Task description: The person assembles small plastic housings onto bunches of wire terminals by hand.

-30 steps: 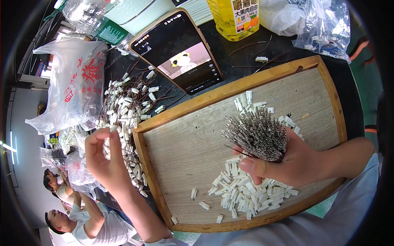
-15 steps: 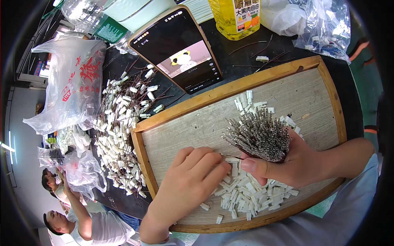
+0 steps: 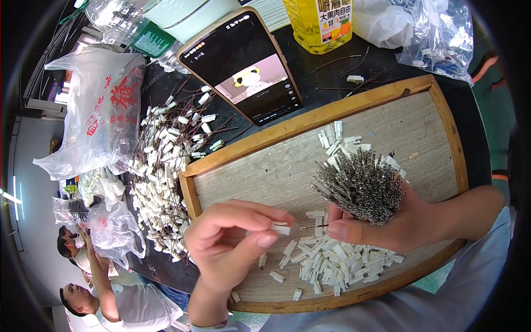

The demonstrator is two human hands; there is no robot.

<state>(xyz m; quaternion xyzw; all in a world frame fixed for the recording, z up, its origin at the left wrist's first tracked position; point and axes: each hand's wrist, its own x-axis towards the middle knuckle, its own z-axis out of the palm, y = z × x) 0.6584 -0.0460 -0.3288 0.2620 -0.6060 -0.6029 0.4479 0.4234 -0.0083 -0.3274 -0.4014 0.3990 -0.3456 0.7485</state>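
My left hand pinches a small white connector housing between thumb and forefinger. Its end points at a single brown wire with a bare metal terminal; a short gap shows between them. That wire sticks out from the thumb of my right hand, which is closed around a thick bundle of wires with metal terminals, tips facing up and away. Below both hands, a heap of loose white connector housings lies in a wood-framed tray. A smaller cluster of housings sits beyond the bundle.
Wires with white housings on them are piled left of the tray. Behind it stand a leaning phone, a yellow drink bottle and clear plastic bags. A printed plastic bag is at far left, near other people.
My left hand has turned and lifted from the tray, now showing a white connector housing in its pinch. My right hand and the wire bundle have shifted slightly right.
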